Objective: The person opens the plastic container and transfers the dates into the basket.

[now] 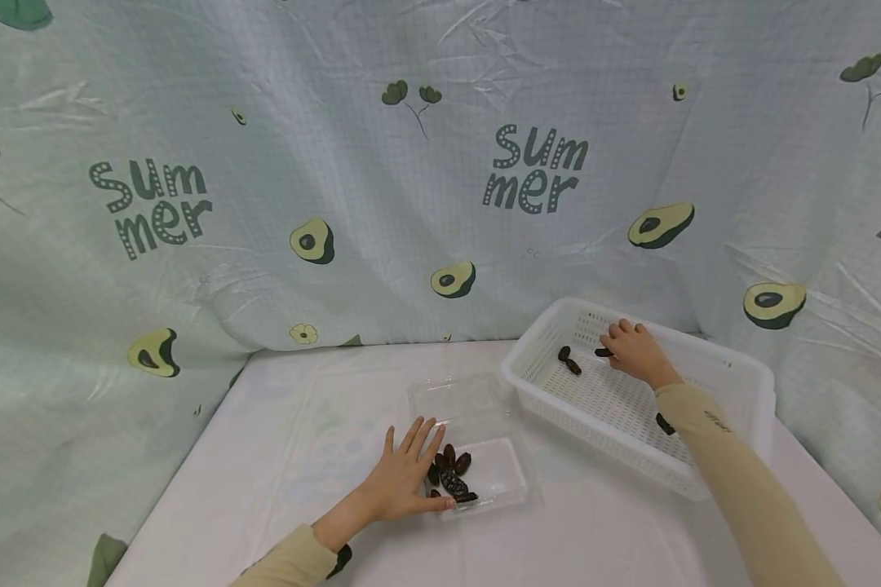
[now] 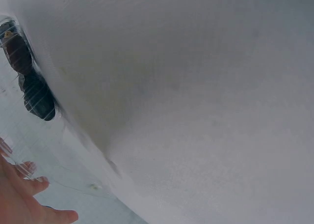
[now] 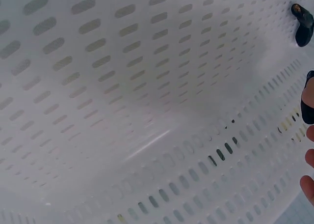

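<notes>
My right hand [image 1: 635, 356] is inside the white perforated basket [image 1: 737, 371], pinching a dark date [image 1: 603, 353] between thumb and fingers. Two more dates [image 1: 573, 366] lie together on the basket floor, left of that hand; the right wrist view shows this pair [image 3: 304, 31] at its right edge. With fingers spread, my left hand [image 1: 391, 483] rests at the left side of a clear plastic box [image 1: 512, 466]. Several dark brown dates [image 1: 453, 483] lie in the box's left part, partly behind the thumb and fingers.
The box's clear lid [image 1: 455, 401] lies folded back on the far side. A pale cloth covers the table [image 1: 323, 408]. Behind it hangs a printed sheet [image 1: 382, 187], close to the basket's far side. The basket stands right of the box.
</notes>
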The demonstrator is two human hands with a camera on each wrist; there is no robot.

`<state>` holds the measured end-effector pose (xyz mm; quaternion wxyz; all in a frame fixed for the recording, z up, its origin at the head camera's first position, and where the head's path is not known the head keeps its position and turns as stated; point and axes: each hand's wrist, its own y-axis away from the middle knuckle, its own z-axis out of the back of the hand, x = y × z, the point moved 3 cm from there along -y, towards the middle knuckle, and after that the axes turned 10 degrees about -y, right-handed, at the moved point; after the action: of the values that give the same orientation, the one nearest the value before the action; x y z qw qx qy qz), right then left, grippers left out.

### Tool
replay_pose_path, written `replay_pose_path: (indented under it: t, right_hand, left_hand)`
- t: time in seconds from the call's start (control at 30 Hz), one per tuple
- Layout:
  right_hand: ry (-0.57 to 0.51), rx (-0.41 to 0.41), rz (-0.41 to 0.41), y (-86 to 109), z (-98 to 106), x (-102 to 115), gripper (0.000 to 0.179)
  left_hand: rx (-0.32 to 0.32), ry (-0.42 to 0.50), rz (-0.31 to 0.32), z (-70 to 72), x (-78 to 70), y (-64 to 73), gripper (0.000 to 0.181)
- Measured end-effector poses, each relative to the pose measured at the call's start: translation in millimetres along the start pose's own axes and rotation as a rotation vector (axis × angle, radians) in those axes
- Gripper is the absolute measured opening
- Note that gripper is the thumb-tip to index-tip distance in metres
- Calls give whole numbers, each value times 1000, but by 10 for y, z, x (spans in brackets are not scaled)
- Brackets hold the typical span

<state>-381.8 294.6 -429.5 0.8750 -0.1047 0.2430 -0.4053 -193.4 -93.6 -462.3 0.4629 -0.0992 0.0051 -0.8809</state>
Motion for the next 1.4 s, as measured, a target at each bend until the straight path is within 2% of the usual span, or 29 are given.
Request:
replay_pose_path:
  t: [0.17, 0.43, 0.93, 1.23, 1.4]
  right_hand:
    - [-7, -7, 10, 22, -21, 14, 27]
    - [-6, 27, -3, 36, -33, 33, 24]
    - [20, 47, -1, 68, 97, 99, 24]
    - [-116, -34, 47, 57, 245, 200, 26]
    - [-136, -66, 86, 57, 326, 258, 25]
  left_hand:
    - [-7, 7, -6, -8, 2, 5, 100]
    - [-8, 13, -12, 7, 0, 21, 100]
    - [-4, 7, -13, -8, 9, 55, 99]
    - [-7, -1, -15, 0, 12, 83, 99]
    - [-6, -2, -18, 0, 15, 97, 100]
